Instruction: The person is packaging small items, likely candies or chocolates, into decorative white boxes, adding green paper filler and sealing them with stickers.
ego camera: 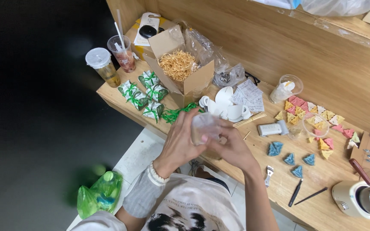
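While I look down through the head camera, I see both hands holding one small clear plastic bag [204, 124] up in the air, just above the near edge of the wooden surface [253, 149]. The bag is see-through and a bit shiny and blurry, so I cannot tell what is inside it.

My left hand [178, 143] is curled around the left side of the bag. Its fingers [191, 122] are bent close together and press on the plastic. A white bead bracelet [156, 173] sits on that wrist. My right hand [232, 147] holds the bag from the right and from below. Its fingers [219, 128] are also closed in tight on the bag, with a thumb tip near the bottom of it.

Just past the hands are white paper pieces [225, 105] in a heap. To the left are little wrapped packets with green ribbon [144, 94]. Behind them stands an open cardboard box [180, 70] full of yellow paper shreds. Two plastic cups with drinks [110, 64] stand far left. To the right lie blue folded triangles [290, 158], and farther back many pink and yellow triangles [317, 119]. A green plastic bag [99, 196] lies on the floor by my left arm.
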